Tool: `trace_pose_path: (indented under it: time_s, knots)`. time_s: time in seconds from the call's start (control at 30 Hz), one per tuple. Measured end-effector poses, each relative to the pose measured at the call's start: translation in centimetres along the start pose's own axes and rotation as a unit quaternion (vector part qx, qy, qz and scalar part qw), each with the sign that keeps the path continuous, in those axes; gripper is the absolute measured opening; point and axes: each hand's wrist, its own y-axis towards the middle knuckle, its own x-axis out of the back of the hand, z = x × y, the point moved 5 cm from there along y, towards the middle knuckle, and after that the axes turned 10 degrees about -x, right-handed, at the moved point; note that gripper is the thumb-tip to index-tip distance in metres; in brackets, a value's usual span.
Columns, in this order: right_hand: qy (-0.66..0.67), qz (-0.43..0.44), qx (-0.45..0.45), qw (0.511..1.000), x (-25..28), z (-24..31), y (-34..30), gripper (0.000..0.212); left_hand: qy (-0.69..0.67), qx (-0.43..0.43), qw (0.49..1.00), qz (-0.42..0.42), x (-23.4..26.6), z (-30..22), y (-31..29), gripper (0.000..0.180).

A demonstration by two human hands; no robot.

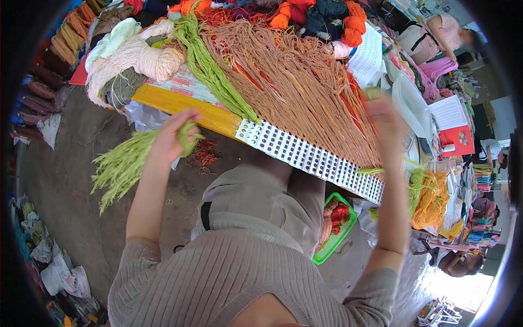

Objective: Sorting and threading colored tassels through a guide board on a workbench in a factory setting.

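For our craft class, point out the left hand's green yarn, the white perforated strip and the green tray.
Green yarn (129, 158), head view: loose strands.
White perforated strip (311, 156), head view: middle.
Green tray (339, 240), head view: right rim.

Right grip (384, 110) a pale blur

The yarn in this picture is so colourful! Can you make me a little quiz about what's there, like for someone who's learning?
1. What colour is the yarn bunch hanging from the left hand?
2. True or false: the white strip with holes runs along the person's side of the brown yarn.
3. Pick one. The plastic tray seen below that strip is:
A) blue
B) white
C) bright green

Key:
1. Light yellowish green
2. True
3. C
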Motion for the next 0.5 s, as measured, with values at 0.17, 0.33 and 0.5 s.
trace_pose_path:
  time_s: [0.17,0.33,0.5]
  knots:
    - [-0.032,0.115,-0.172,0.978,-16.0,-6.3,-3.5,0.027,0.146,0.111,0.976,0.119,-9.6,4.0,2.5,0.031]
    - [0.025,0.110,-0.228,0.967,-19.5,-9.4,-4.4,0.021,0.217,0.208,0.945,0.126,-10.1,7.9,3.9,0.038]
    - [0.015,0.068,-0.212,0.975,-20.1,-11.3,-4.8,0.016,0.242,0.239,0.934,0.108,-10.4,9.0,4.3,0.037]
